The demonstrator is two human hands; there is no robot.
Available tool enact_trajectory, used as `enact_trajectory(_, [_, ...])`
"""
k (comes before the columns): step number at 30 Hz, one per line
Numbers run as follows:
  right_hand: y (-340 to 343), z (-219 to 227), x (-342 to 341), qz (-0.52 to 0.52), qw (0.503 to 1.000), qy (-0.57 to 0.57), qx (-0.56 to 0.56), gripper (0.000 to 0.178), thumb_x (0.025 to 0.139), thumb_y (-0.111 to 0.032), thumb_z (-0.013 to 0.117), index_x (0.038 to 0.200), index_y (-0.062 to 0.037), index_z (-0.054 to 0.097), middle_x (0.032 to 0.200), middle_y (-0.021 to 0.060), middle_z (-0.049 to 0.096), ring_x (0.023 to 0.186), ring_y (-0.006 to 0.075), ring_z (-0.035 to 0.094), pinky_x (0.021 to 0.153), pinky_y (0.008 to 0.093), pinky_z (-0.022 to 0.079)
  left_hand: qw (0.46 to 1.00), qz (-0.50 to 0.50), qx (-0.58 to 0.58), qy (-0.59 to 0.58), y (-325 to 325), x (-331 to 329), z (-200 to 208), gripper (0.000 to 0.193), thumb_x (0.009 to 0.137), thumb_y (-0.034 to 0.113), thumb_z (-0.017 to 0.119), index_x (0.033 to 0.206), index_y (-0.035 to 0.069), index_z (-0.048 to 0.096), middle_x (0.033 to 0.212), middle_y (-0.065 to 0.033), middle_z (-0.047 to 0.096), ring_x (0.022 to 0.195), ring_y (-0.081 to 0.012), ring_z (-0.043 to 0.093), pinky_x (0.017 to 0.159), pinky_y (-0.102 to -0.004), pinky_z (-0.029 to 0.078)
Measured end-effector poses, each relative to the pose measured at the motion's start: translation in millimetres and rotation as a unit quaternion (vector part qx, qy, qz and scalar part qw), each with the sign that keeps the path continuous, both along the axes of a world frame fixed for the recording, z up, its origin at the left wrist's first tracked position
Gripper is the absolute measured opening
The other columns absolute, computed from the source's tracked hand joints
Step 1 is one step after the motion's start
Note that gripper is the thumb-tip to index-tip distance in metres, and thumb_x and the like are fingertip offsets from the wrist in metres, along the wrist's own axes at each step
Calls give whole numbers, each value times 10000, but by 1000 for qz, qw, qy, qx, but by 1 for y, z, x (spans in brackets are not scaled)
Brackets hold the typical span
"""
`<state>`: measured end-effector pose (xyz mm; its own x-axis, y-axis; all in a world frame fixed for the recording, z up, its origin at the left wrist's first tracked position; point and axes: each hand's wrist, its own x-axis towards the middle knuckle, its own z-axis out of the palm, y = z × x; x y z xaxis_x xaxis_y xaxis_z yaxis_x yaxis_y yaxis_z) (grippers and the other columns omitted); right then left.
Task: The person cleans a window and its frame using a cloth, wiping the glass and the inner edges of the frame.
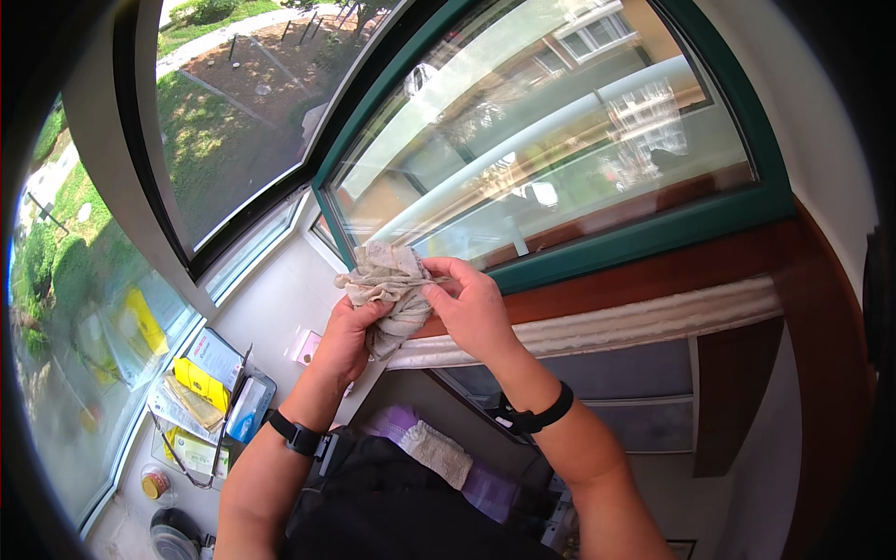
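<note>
A crumpled beige cloth point(390, 285) is bunched up between my two hands, in front of the lower corner of a green-framed window sash point(560, 140). My left hand point(347, 338) is closed round the cloth from below, with the thumb pressed on it. From the right, my right hand point(467, 303) pinches the cloth's edge between thumb and fingers. The sash stands swung inward, its glass reflecting a building. Part of the cloth hides the frame's corner.
On the white sill at left, a wire rack point(219, 457) holds packets and boxes. Near it stand a small lidded jar point(154, 483) and a dark round container point(173, 532). A pink box point(306, 347) sits by my left hand. A brown wooden ledge point(644, 271) runs below the sash.
</note>
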<state>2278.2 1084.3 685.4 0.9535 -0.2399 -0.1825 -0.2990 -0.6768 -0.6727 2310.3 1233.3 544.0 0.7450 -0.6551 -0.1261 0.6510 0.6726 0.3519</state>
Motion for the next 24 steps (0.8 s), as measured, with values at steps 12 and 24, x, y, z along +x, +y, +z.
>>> enact_trajectory(12, [23,-40,-32,-197,913,127,334,600,1063,-357,601,1565,-74,434,1357,116,598,1040,163,653,803,346,590,941,-57,244,-227,3,-12,-6,390,984,275,592,1150,-76,631,1037,-120,691,964,-180,631,855,-321,493])
enact_trajectory(24, [-33,5,44,-131,944,-76,293,385,1091,-248,577,1411,-34,570,1223,34,672,1031,108,658,818,269,557,966,133,216,-49,42,1,-31,270,963,224,581,1069,1,690,973,-67,714,815,-138,649,724,-267,505])
